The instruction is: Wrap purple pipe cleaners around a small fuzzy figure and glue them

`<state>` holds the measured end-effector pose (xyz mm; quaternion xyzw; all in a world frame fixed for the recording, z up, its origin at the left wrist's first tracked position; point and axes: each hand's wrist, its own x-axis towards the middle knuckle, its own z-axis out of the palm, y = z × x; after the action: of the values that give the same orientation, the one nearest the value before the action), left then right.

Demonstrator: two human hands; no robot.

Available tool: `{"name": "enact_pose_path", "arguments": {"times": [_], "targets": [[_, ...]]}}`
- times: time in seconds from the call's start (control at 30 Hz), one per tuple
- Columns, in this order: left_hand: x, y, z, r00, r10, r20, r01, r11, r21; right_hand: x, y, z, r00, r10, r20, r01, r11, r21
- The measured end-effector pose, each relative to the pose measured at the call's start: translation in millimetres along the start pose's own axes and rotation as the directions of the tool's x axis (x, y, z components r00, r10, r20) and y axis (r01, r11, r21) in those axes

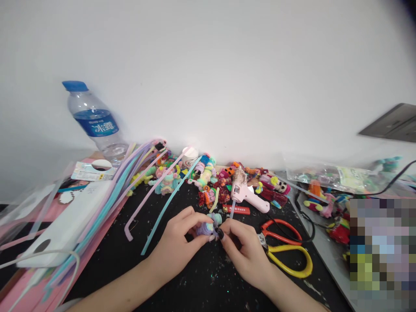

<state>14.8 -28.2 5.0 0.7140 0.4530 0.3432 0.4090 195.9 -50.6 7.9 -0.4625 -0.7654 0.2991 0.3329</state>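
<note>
Between the thumb and fingers of my left hand (182, 236) is a small coiled pipe-cleaner piece (204, 228), mostly lilac with a pale patch. My right hand (240, 242) meets it from the right, thumb and forefinger pinched together at its edge. What those fingertips hold is too small to make out. Just behind lies a teal-grey coiled piece (215, 218) with a pale yellow-green pipe cleaner (215, 200) above it. A pink glue gun (248, 195) rests beyond my right hand, its glue stick pointing toward me.
Scissors (289, 247) with red and yellow handles lie right of my right hand. A red lighter (237, 209) is beside the glue gun. Loose pipe cleaners (169, 208) and a water bottle (97, 121) are left. Finished pipe-cleaner figures (167, 180) line the wall; a black cable (305, 208) runs right.
</note>
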Motion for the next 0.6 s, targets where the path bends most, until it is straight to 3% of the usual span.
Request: {"name": "enact_pose_path", "arguments": {"times": [0.47,0.6], "targets": [[-0.1,-0.6,0.2,1.000,-0.022,0.012,0.022,1.000,0.023,-0.6,-3.6,0.7,0.999,-0.026,0.033,0.026,1.000,0.015],[0.1,-0.8,0.4,1.000,-0.024,0.012,0.025,0.999,-0.041,0.7,-2.2,1.8,1.000,-0.009,0.025,0.009,1.000,0.006]]}}
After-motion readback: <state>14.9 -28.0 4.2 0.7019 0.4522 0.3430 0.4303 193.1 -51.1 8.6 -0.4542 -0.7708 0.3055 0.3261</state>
